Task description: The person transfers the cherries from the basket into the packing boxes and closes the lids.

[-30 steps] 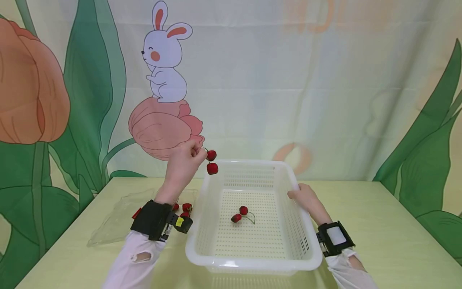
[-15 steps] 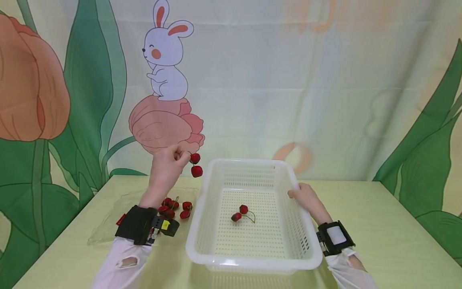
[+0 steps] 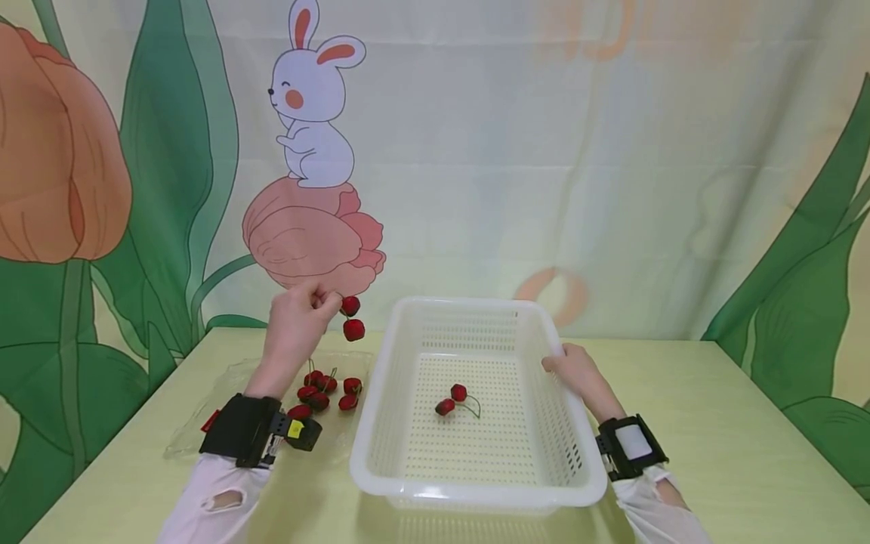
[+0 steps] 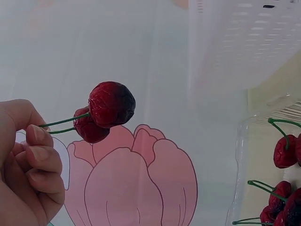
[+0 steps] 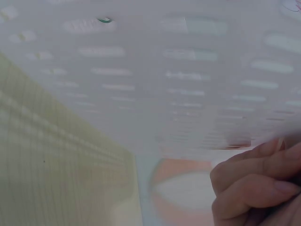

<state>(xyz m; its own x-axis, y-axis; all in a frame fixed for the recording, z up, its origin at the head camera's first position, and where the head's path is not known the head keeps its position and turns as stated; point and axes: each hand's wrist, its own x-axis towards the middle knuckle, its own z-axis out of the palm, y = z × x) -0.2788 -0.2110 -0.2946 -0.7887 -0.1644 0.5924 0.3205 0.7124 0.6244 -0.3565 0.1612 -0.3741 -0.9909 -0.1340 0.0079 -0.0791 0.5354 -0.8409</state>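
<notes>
My left hand (image 3: 294, 332) pinches a pair of red cherries (image 3: 353, 329) by their green stems, up above a clear plastic tray (image 3: 204, 419) on the left. Both fruits hang free of the fingertips; in the left wrist view the cherries (image 4: 112, 104) overlap. Several more cherries (image 3: 318, 400) lie in the tray, partly behind the left wrist. A white slotted basket (image 3: 476, 493) stands in the middle, with two stemmed cherries (image 3: 445, 408) on its floor. On the basket's right side, my right hand (image 3: 579, 375) grips the rim, thumb inside; the right wrist view shows its curled fingers (image 5: 254, 188) outside.
A pale yellow-green table (image 3: 734, 438) carries everything. Behind it hangs a curtain (image 3: 612, 189) printed with flowers and a rabbit. The tray's right edge lies close beside the basket's left wall. Black camera straps (image 3: 241, 431) sit on both wrists.
My left hand has moved left and slightly down with the pair of cherries, from the basket's far left corner to over the tray. The right hand and the basket stay put.
</notes>
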